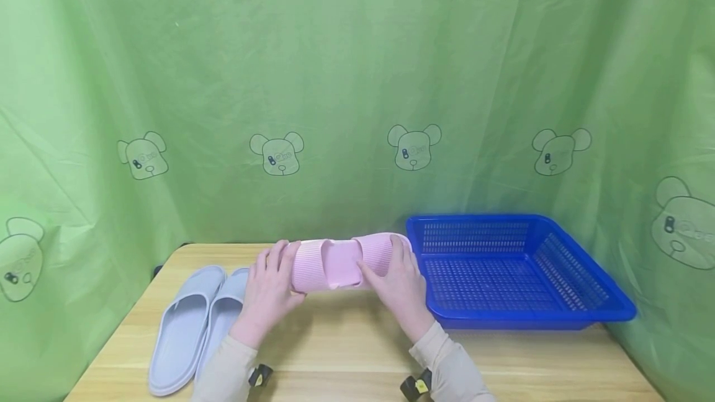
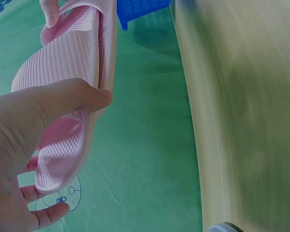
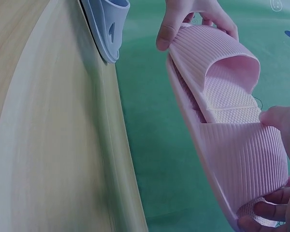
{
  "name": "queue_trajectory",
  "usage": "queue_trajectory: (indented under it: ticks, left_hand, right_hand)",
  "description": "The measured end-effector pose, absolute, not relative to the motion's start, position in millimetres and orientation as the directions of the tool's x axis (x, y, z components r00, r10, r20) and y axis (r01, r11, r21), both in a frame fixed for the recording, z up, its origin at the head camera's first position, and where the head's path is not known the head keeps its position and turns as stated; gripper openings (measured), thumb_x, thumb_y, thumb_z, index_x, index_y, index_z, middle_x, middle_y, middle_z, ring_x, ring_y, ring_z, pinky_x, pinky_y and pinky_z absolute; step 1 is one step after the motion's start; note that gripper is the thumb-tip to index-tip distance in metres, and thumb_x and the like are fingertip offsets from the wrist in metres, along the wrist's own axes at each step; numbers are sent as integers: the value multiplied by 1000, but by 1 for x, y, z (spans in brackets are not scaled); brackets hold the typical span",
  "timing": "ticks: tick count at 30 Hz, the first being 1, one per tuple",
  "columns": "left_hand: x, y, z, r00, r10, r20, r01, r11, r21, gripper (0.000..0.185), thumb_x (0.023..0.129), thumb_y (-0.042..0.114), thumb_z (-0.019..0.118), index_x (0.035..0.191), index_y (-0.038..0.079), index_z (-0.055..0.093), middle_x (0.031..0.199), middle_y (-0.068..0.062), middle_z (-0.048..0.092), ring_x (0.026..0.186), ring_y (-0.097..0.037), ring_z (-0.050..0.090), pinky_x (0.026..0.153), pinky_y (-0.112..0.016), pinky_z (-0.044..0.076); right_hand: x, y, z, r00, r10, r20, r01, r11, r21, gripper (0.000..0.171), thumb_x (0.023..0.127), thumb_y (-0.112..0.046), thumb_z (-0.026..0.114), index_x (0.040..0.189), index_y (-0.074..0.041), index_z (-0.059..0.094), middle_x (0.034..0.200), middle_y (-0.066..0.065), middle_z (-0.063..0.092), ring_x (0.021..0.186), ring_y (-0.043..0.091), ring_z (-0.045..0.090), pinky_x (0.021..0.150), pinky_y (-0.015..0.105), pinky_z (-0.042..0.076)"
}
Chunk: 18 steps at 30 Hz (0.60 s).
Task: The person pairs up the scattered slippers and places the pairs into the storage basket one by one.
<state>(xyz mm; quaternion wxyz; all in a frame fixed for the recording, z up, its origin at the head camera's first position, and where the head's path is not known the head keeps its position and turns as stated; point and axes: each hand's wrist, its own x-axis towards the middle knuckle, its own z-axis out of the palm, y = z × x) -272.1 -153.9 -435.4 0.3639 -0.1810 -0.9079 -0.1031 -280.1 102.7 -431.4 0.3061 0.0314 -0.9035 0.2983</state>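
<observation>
— Head view first: how many slippers do you count?

— Four. Two pink slippers [image 1: 342, 263] pressed together sole to sole, lifted just above the wooden table [image 1: 346, 352], and two grey-blue slippers [image 1: 195, 327] lying side by side on the table, just left of the left hand [image 1: 270, 293].

— And both hands are on the pink ones?

— Yes, one at each end. The left hand has its fingers curled round the left end, the right hand [image 1: 398, 284] grips the right end the same way, thumb on the near side. From the left wrist you see the thumb [image 2: 82, 94] pressed on a ribbed strap with the fingertips under the sole; from the right wrist the other hand's fingers [image 3: 268, 209] are wrapped under the end of the pair.

— So neither hand is spread wide?

— No, both are closed round the pink pair, which hangs between them.

— Anything else on the table?

— One blue plastic basket [image 1: 609, 309], mesh-walled, just to the right of the right hand. The pink pair's right end is close to its rim; I cannot tell whether they touch. Behind it all hangs one green curtain [image 1: 357, 110] printed with bear heads
</observation>
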Motion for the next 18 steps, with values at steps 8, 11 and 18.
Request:
queue_trajectory:
  ticks: [8,11,18]
  left_hand:
    - [-273,-154,-436,-646,264,717,420,906,45,108,48,27,93,142,16,41,133,-16,51,114,-37,50,89,-52,51]
    - [-274,-155,-436,-636,266,725,421,906,36,108,48,28,93,142,15,41,133,-16,51,114,-37,50,90,-52,52]
    - [-276,-159,-435,-605,275,747,442,897,27,106,48,28,92,140,12,44,131,-19,53,112,-39,52,93,-52,52]
  right_hand:
    - [-281,103,-432,-798,114,592,-261,820,-509,84,78,-60,71,136,-6,44,127,18,47,113,36,50,72,54,57]
    - [-282,103,-433,-780,105,617,-281,822,-495,84,76,-57,75,135,-6,45,123,19,46,109,36,49,72,52,57]
    - [-285,104,-435,-735,41,677,-361,822,-441,91,69,-48,83,137,-1,44,130,21,43,117,38,42,97,51,45]
